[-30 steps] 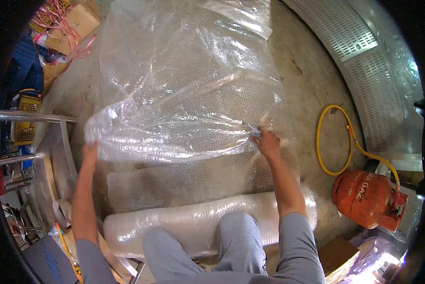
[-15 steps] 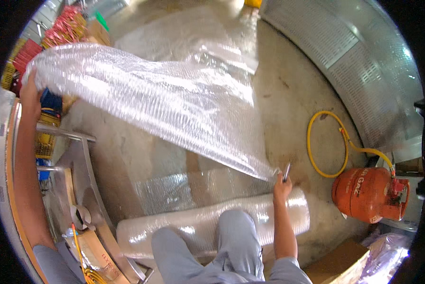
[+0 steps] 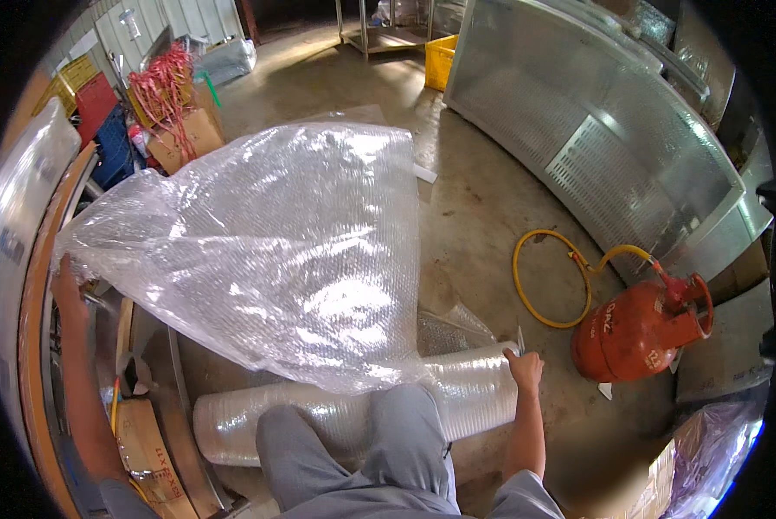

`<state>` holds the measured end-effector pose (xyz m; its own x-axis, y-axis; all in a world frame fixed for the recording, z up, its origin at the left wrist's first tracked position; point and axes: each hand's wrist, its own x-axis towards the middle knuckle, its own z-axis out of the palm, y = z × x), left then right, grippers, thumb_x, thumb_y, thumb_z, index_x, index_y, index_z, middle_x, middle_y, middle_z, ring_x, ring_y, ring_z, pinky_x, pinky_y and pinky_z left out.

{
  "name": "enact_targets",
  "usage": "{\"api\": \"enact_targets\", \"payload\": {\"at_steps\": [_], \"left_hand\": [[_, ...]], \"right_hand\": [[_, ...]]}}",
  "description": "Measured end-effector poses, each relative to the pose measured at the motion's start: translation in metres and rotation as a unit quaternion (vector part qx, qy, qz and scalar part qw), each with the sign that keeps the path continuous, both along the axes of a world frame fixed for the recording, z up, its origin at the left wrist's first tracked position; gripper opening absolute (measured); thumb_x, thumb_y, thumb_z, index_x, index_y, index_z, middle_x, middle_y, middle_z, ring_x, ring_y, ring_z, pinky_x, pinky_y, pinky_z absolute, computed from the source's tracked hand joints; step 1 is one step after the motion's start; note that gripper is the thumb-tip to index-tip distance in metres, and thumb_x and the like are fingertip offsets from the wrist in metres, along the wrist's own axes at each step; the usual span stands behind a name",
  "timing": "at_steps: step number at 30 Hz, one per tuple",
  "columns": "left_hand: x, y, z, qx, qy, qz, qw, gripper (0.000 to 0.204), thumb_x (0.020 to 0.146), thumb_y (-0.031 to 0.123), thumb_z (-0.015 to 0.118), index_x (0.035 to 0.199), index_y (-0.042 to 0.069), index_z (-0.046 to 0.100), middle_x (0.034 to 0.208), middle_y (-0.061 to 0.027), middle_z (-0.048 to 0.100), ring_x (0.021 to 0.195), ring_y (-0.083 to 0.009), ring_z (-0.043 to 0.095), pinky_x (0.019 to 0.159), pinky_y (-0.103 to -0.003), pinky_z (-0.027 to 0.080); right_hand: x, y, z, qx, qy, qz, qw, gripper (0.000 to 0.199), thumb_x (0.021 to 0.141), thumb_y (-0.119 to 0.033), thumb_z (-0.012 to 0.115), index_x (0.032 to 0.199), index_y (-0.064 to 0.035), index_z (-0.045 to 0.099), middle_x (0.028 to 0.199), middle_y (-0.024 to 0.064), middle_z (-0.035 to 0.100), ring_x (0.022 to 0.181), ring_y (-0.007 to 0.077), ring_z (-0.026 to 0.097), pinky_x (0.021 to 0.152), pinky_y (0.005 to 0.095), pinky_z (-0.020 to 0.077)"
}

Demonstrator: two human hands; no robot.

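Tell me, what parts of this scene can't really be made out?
- Head view: the small thin tool in the right hand is too small to identify.
- The left hand fingers are partly hidden behind the bubble wrap sheet.
- The middle of the bubble wrap roll is covered by the person's knee.
- The gas cylinder hose end is hidden.

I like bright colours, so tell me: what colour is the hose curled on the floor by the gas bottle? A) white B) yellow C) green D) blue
B: the hose looped on the concrete floor is yellow and leads to the top of the orange gas bottle.
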<state>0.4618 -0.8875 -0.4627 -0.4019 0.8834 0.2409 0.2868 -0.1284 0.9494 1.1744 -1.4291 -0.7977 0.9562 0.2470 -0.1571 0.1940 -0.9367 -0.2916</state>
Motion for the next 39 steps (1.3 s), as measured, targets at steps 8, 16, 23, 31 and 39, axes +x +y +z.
{"api": "enact_targets", "payload": {"at_steps": [8,16,23,31,39], "left_hand": [[-0.004,-0.165,-0.053,-0.069,-0.019,-0.027,0.997,0.062,0.095,0.024,0.065,0.147,0.002,0.042,0.139,-0.0176,0.054,0.122,-0.0283,0.056,0.103,-0.043,0.045],[-0.019,-0.258,-0.021,-0.149,0.018,-0.034,0.988,0.046,0.094,0.020,0.065,0.132,-0.004,0.056,0.124,-0.0192,0.064,0.117,-0.0290,0.059,0.101,-0.038,0.044],[-0.018,-0.284,0.194,-0.061,0.140,0.044,0.987,0.056,0.097,0.025,0.062,0.142,-0.004,0.046,0.122,-0.0195,0.065,0.100,-0.0286,0.066,0.082,-0.038,0.055],[-0.050,-0.411,0.167,-0.164,0.003,0.088,0.983,0.058,0.096,0.021,0.063,0.142,-0.008,0.044,0.121,-0.0195,0.064,0.097,-0.0295,0.066,0.083,-0.039,0.054],[0.015,-0.560,0.104,-0.356,-0.046,0.032,0.933,0.060,0.095,0.021,0.064,0.142,-0.009,0.042,0.123,-0.0207,0.064,0.098,-0.0307,0.065,0.086,-0.040,0.054]], "right_hand": [[-0.013,-0.049,0.018,0.003,0.123,0.102,0.987,0.082,0.062,-0.047,0.093,0.111,0.0127,0.065,0.115,0.0300,0.067,0.109,0.0395,0.067,0.091,0.0439,0.0545],[-0.047,-0.085,0.193,0.044,0.017,0.044,0.998,0.068,0.069,-0.034,0.089,0.114,0.0097,0.063,0.114,0.0298,0.067,0.107,0.0448,0.065,0.095,0.0477,0.0507],[-0.053,-0.127,0.538,0.183,-0.040,0.192,0.963,0.045,0.073,-0.021,0.089,0.105,0.0012,0.065,0.092,0.0186,0.070,0.085,0.0292,0.068,0.079,0.0383,0.0519],[-0.089,-0.206,0.768,0.144,-0.018,0.299,0.943,0.035,0.075,-0.017,0.081,0.105,-0.0080,0.066,0.106,0.0120,0.067,0.091,0.0351,0.070,0.077,0.0413,0.0558],[-0.087,-0.267,0.689,0.154,-0.056,0.283,0.945,0.033,0.086,-0.025,0.073,0.114,-0.0085,0.063,0.112,0.0142,0.065,0.095,0.0374,0.068,0.081,0.0466,0.0538]]}}
